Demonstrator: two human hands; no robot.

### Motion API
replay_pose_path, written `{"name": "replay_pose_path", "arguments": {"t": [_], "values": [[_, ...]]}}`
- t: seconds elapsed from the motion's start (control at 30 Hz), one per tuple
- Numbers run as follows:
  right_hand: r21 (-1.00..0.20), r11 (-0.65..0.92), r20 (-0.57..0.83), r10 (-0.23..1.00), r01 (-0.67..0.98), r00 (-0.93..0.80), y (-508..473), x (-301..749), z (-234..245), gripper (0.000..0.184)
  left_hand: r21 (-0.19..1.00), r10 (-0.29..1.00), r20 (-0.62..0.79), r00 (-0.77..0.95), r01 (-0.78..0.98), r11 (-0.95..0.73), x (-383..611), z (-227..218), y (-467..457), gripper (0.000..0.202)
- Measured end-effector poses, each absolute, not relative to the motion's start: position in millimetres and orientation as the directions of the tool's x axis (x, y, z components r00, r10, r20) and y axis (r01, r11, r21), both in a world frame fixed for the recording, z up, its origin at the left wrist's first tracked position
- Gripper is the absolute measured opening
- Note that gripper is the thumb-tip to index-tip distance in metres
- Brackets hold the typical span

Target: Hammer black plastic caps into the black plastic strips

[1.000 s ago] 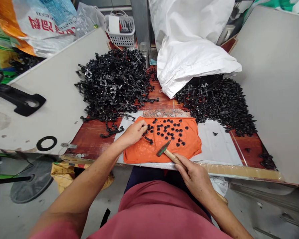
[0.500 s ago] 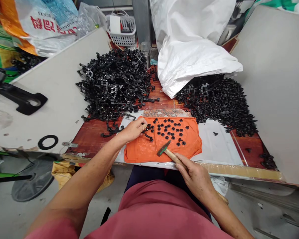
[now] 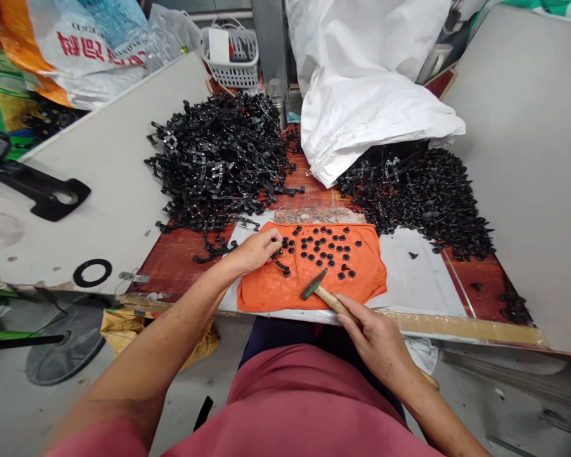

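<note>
My left hand [image 3: 261, 249] pinches a curved black plastic strip [image 3: 280, 264] with a round end, over the left part of an orange cloth [image 3: 266, 292]. The fingers hide the strip's upper part. Several small round black caps [image 3: 330, 247] stand scattered on the cloth, some right beside my left fingertips. My right hand [image 3: 374, 333] is wrapped round the wooden handle of a hammer [image 3: 330, 298]. Its metal head hangs over or rests on the cloth's front half; I cannot tell which.
A tall heap of black strips [image 3: 219, 158] fills the table's back left. At the back right lies a heap of small black pieces [image 3: 428, 197], partly under a white sack [image 3: 375, 108]. Grey panels [image 3: 528, 158] flank the table. A grey basket [image 3: 233, 60] stands behind.
The lower end of the black strip has dipped slightly down and left in my left fingers. The hammer and my right hand are almost still.
</note>
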State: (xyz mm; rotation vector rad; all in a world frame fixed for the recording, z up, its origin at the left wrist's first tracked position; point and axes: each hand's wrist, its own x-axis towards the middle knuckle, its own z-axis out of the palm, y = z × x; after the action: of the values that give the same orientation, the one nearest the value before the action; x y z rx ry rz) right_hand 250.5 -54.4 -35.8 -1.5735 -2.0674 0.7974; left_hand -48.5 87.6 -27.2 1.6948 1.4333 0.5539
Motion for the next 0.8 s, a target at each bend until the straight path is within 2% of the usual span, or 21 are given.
{"name": "replay_pose_path", "arguments": {"t": [0.1,0.23,0.33,0.8], "values": [[-0.684,0.214,0.029,0.963,0.698,-0.267,-48,254,-26,0.042,0.814,0.949,-0.163,0.270,0.580,-0.025,-49,-26,88,0.013],[-0.641,0.240,0.093,0.967,0.729,-0.237,-35,257,-18,0.043,0.863,0.954,-0.194,0.229,0.502,0.055,-48,-22,86,0.015],[-0.623,0.241,0.093,0.967,0.744,-0.235,-30,256,-20,0.042,0.888,0.954,-0.199,0.223,0.453,0.079,-47,-21,85,0.016],[-0.642,0.227,0.034,0.963,0.732,-0.268,-38,251,-31,0.041,0.863,0.932,-0.235,0.276,0.500,0.070,-50,-14,81,0.012]]}}
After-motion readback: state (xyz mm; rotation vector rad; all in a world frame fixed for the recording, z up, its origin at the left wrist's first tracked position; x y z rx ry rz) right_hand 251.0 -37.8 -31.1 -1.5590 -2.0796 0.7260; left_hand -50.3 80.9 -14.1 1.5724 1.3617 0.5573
